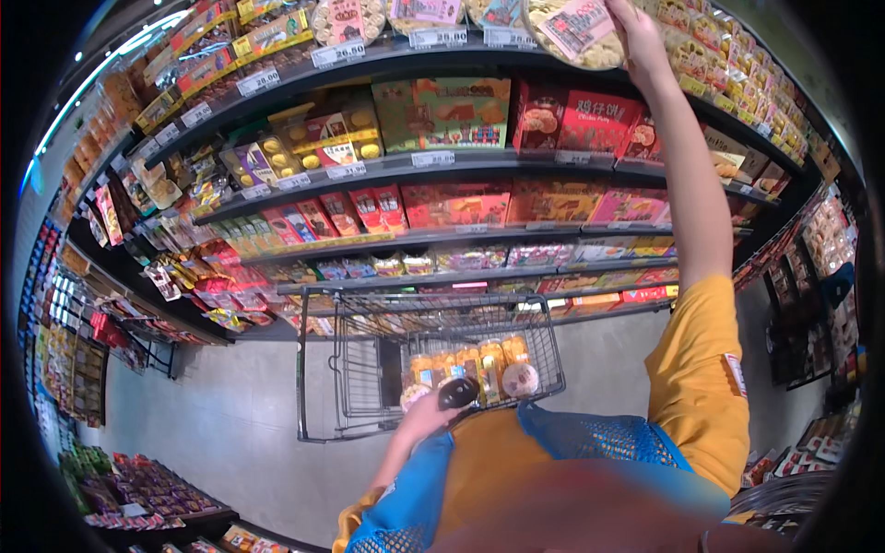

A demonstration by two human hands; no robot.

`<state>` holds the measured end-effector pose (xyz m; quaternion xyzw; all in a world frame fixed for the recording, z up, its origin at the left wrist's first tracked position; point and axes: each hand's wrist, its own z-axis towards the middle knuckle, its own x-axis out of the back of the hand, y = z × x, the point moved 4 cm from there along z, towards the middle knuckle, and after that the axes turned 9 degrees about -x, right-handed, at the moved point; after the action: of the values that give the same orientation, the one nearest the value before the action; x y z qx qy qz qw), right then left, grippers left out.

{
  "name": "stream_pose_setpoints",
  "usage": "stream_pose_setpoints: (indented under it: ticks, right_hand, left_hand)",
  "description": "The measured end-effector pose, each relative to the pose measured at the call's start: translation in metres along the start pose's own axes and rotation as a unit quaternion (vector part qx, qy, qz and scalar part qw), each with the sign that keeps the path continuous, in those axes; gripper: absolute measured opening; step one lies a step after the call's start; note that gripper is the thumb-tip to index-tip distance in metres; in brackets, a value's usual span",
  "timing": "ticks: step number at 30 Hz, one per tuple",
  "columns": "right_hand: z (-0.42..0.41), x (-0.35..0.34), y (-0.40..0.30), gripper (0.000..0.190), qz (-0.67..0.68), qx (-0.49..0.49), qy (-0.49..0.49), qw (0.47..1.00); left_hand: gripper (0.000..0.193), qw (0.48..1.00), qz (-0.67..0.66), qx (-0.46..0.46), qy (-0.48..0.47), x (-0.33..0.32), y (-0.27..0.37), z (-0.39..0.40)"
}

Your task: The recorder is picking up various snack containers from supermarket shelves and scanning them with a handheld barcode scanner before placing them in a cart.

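My right hand [639, 41] is raised to the top shelf, its fingers on the right edge of a round clear tub of pale biscuits [581, 34] with a pink label. Similar round tubs [348, 21] stand to its left along that shelf. Low down, my left hand [432, 413] is closed around a dark, rounded object [458, 392], too small to name, above the near side of a wire shopping cart [553, 345]. Inside the cart are several jars with orange lids [491, 352] and a round container with a pale lid [520, 379].
Shelves of boxed and bagged snacks curve around the front, with red biscuit boxes [598, 124] and a green gift box [460, 114] under the top shelf. Hanging packets [228, 276] jut out at the left. A low display of purple packets [148, 487] stands at lower left, on the grey floor [228, 415].
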<state>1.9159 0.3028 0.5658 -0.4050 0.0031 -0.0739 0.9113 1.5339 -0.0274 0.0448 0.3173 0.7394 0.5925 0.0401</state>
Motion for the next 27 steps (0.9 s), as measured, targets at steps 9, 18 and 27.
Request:
stream_pose_setpoints:
  ticks: [9,18,27]
  right_hand:
    - [-0.272,-0.062,0.140,0.049,0.461,-0.472,0.024,0.751]
    - [-0.506,-0.094,0.249,0.048,0.611,-0.623,0.059,0.485]
    - [-0.563,-0.103,0.253,0.055,0.630,-0.604,-0.005,0.487]
  left_hand:
    - [0.024,0.984,-0.161,-0.046,0.058,0.014,0.051,0.018]
    - [0.013,0.973,-0.205,-0.089,0.055,0.021,0.065,0.045]
    - [0.035,0.994,-0.067,-0.078,0.024,0.009,0.073,0.063]
